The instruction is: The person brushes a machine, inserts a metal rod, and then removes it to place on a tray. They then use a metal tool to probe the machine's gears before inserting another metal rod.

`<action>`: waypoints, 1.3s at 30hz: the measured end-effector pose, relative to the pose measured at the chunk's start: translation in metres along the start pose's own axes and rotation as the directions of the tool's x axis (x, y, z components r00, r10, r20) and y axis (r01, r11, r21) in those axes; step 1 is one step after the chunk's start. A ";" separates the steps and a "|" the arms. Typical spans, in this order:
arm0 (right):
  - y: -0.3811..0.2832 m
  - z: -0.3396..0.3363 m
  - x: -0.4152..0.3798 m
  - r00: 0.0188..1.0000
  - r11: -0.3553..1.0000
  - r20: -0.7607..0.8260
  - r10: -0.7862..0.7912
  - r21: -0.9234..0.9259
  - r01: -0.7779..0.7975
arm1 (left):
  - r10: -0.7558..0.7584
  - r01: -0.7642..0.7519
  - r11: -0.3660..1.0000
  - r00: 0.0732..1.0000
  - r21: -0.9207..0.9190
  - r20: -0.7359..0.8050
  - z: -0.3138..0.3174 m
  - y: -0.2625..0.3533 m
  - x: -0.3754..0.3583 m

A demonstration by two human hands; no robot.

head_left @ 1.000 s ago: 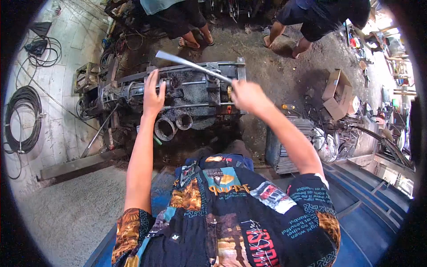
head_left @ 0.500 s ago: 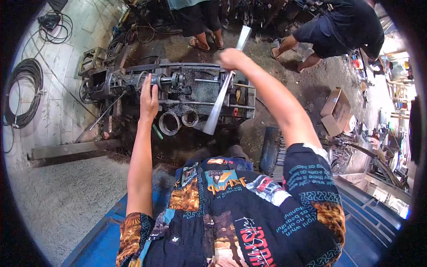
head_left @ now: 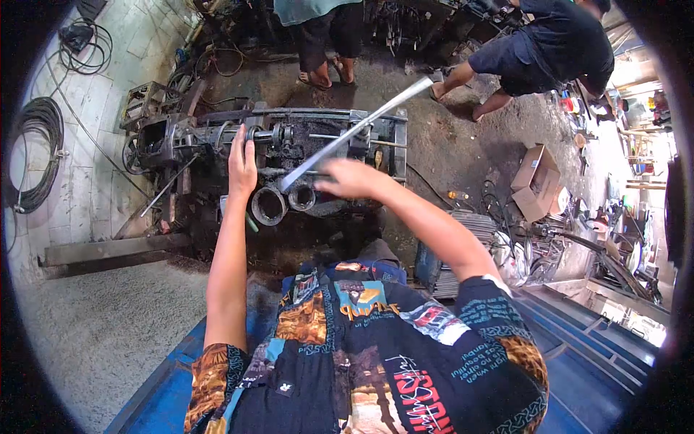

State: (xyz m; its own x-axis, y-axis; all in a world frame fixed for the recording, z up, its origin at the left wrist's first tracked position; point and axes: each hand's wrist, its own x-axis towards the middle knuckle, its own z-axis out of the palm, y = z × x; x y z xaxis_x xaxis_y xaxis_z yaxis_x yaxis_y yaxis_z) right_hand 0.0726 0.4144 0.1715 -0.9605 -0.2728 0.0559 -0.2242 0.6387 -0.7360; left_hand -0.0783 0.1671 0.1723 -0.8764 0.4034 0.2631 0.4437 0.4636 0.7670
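My left hand (head_left: 243, 168) is stretched upward with its fingers straight, against or just in front of the round shaft section (head_left: 264, 135) of a dark, greasy machine. Over the machine's right part, a long pale metal bar (head_left: 329, 150) lies diagonally, smeared by motion. Just below the bar is my right hand (head_left: 348, 179), also blurred; whether its fingers touch or grip the bar cannot be made out. Two metal rings sit at the machine's near edge: a larger ring (head_left: 269, 207) and a smaller ring (head_left: 302, 197).
Beyond the machine stands one person (head_left: 318, 43); another person (head_left: 557, 47) bends over at the upper right. A cardboard box (head_left: 535, 182) lies on the floor at right, near a stack of metal strips (head_left: 470, 231). Coiled cable (head_left: 36, 155) hangs at left.
The long bar has turned clockwise, its far end swinging right and its near end left. My right hand has come down from the machine's far side to the near side. My left hand stays put.
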 end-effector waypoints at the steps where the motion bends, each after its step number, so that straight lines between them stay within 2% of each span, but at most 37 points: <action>1: 0.010 0.000 0.024 0.992 0.997 -0.105 -0.066 -0.041 0.062 | 0.001 0.000 1.000 1.000 0.015 -0.005 -0.003 -0.001 -0.001; 2: 0.004 -0.027 0.052 0.972 0.984 0.169 0.163 0.038 -0.171 | 0.002 -0.002 1.000 1.000 0.030 -0.012 -0.006 -0.001 -0.002; 4: 0.013 -0.031 0.071 0.976 0.965 0.062 0.209 0.148 -0.216 | 0.023 -0.022 0.999 0.999 0.045 -0.023 -0.015 0.006 -0.004; 5: 0.015 -0.031 0.071 0.955 0.969 0.217 0.203 0.093 -0.228 | 0.004 -0.002 1.000 0.999 0.030 -0.041 -0.018 0.010 -0.007; 6: 0.043 0.000 0.067 0.994 0.996 0.101 0.045 0.066 -0.052 | -0.020 0.021 1.000 0.998 0.011 -0.062 -0.020 0.013 -0.008; 8: 0.026 -0.012 0.052 0.996 0.992 0.019 0.091 0.085 -0.092 | 0.002 -0.002 1.000 0.996 -0.006 -0.090 -0.014 0.001 -0.012; 10: 0.012 -0.047 0.037 0.934 0.943 -0.184 0.307 0.192 -0.272 | -0.011 0.012 0.998 1.000 0.056 -0.006 -0.011 0.017 -0.017; 11: 0.025 -0.058 0.029 0.862 0.963 -0.431 0.267 0.155 -0.221 | 0.009 -0.013 0.995 0.999 0.094 0.041 -0.006 0.025 -0.019; 12: 0.041 -0.072 0.022 0.734 0.978 -0.648 0.203 0.104 -0.180 | 0.091 -0.104 0.981 0.992 0.163 0.089 0.001 0.034 -0.021; 13: 0.046 -0.089 0.012 0.524 0.911 -0.749 0.406 0.289 -0.293 | 0.133 -0.168 0.961 0.977 0.220 0.166 0.009 0.048 -0.022; 14: 0.098 -0.092 0.001 0.351 0.915 -0.903 0.247 0.098 -0.390 | 0.170 -0.236 0.934 0.954 0.269 0.246 0.018 0.060 -0.022; 15: 0.105 -0.104 -0.007 0.153 0.817 -0.954 0.257 0.130 -0.562 | 0.121 -0.226 0.918 0.942 0.326 0.313 0.032 0.065 -0.023; 16: 0.166 -0.100 -0.011 -0.139 0.818 -0.932 0.335 0.361 -0.447 | 0.066 -0.220 0.898 0.924 0.382 0.377 0.046 0.066 -0.023; 17: 0.157 -0.118 -0.015 -0.221 0.642 -0.659 0.719 0.752 -0.150 | 0.104 -0.275 0.856 0.921 0.437 0.376 0.060 0.057 -0.023; 18: 0.149 -0.136 -0.019 -0.152 0.272 -0.248 0.957 0.949 0.162 | 0.102 -0.275 0.854 0.921 0.441 0.377 0.064 0.059 -0.019; 19: 0.177 -0.134 -0.024 -0.151 0.269 -0.245 0.958 0.949 0.167 | 0.000 -0.207 0.849 0.920 0.486 0.391 0.068 0.062 -0.014; 20: 0.206 -0.129 -0.027 0.161 0.027 -0.089 0.983 0.936 0.352 | -0.100 -0.142 0.835 0.911 0.531 0.400 0.073 0.067 -0.009; 21: 0.229 -0.125 -0.032 0.477 -0.255 0.018 0.879 0.862 0.439 | -0.043 -0.202 0.807 0.917 0.555 0.396 0.076 0.071 -0.005; 22: 0.213 -0.132 -0.013 0.411 -0.219 -0.025 0.911 0.816 0.534 | -0.046 -0.200 0.804 0.917 0.559 0.395 0.080 0.073 -0.004; 24: 0.220 -0.137 -0.004 0.541 -0.308 -0.032 0.841 0.792 0.527 | -0.084 -0.196 0.769 0.913 0.608 0.400 0.083 0.075 -0.002; 25: 0.214 -0.138 -0.001 0.553 -0.310 -0.053 0.831 0.782 0.541 | -0.114 -0.149 0.764 0.926 0.628 0.359 0.086 0.076 -0.002; 26: 0.209 -0.142 0.004 0.518 -0.322 -0.013 0.855 0.771 0.550 | -0.115 -0.160 0.752 0.923 0.639 0.367 0.088 0.071 -0.002; 30: 0.209 -0.146 0.002 0.518 -0.336 0.023 0.855 0.786 0.519 | -0.145 -0.102 0.730 0.943 0.676 0.299 0.090 0.058 0.003; 32: 0.206 -0.143 -0.005 0.525 -0.348 0.032 0.851 0.783 0.516 | -0.054 -0.156 0.721 0.959 0.675 0.278 0.091 0.051 0.011; 35: 0.192 -0.135 -0.024 0.540 -0.326 -0.053 0.840 0.747 0.580 | -0.038 -0.210 0.682 0.947 0.701 0.320 0.092 0.031 0.024; 38: 0.174 -0.124 -0.037 0.471 -0.269 -0.114 0.875 0.694 0.668 | -0.030 -0.241 0.674 0.936 0.698 0.352 0.092 0.028 0.040; 39: 0.173 -0.117 -0.043 0.479 -0.255 -0.162 0.863 0.678 0.689 | -0.032 -0.259 0.672 0.926 0.694 0.377 0.090 0.030 0.044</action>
State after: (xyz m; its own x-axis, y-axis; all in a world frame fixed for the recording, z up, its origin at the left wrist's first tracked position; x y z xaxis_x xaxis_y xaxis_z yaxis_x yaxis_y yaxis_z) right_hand 0.0557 0.6209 0.1213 -0.6799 0.5373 -0.4990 -0.4928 -0.8387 -0.2316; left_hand -0.0868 0.2702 0.1546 -0.7548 0.6560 -0.0012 0.6554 0.7542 0.0408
